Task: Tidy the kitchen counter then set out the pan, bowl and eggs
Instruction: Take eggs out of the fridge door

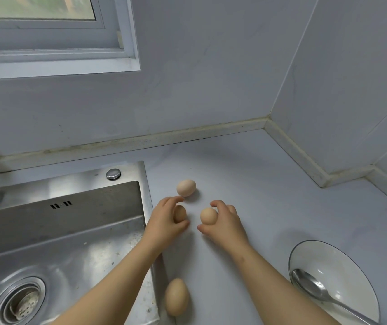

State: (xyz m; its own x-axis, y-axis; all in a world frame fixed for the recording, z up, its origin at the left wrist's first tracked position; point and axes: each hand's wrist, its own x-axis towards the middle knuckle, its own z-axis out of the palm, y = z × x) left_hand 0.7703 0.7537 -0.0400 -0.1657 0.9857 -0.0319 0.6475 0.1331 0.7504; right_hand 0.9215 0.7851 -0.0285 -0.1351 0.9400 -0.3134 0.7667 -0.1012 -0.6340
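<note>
Four tan eggs, two seemingly held, beside white bowl.

2 bare forearms end in bare grips, left grip and right grip.

The far egg is pale cream; the middle-left egg, middle-right egg and near egg are tan. Table plain pale grey, sink silver, bowl white, dark-rimmed, spoon silver.
</note>
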